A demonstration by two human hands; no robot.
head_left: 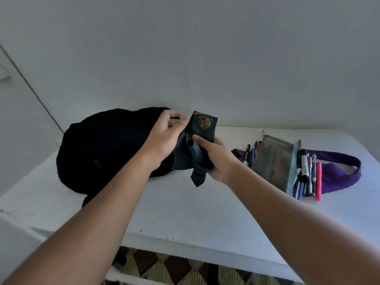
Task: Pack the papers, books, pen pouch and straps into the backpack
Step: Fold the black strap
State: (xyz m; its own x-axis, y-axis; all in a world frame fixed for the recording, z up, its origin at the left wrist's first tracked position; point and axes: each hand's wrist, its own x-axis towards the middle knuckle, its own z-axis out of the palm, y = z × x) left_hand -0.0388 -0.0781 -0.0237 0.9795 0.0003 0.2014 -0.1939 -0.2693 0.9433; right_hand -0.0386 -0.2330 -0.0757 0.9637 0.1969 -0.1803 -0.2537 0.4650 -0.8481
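The black fabric backpack (107, 147) showed no visible opening. Beside it, the right hand (216, 161) gripped a folded dark grey crested strap (202, 128), whose top edge the left hand (166, 136) pinched.

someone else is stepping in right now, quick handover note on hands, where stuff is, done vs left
Right hand grips the folded dark strap with the crest badge above the table. Left hand pinches its top edge, next to the black backpack.
Pen pouch lies on the table to the right, loose pens on both sides of it, purple strap beneath and behind it.
Done: nothing visibly packed; the backpack's inside is not visible.
Left: dark strap, purple strap, pouch and pens. No papers or books in view.
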